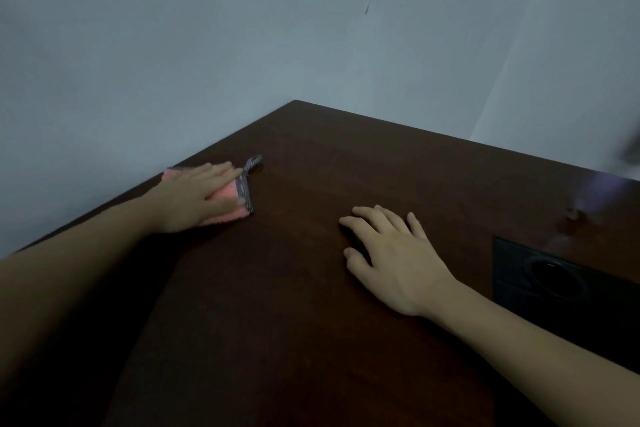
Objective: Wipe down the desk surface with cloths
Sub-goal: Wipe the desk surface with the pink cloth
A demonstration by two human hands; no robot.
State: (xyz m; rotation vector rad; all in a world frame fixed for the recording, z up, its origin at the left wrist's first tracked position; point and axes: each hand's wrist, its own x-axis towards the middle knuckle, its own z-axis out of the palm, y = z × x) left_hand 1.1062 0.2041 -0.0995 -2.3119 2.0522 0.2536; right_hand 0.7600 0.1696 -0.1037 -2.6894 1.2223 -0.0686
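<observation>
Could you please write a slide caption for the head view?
Left hand presses a pink cloth flat on the dark desk; right hand rests bare.

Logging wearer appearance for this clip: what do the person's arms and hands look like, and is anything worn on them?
Both forearms are bare as far as the frame shows, with no sleeves in view. The left hand and right hand carry no gloves, and no rings, watch or bracelet can be seen on fingers or wrists. Fingernails look short and unpainted, though the light is dim. No markings are visible.
</observation>
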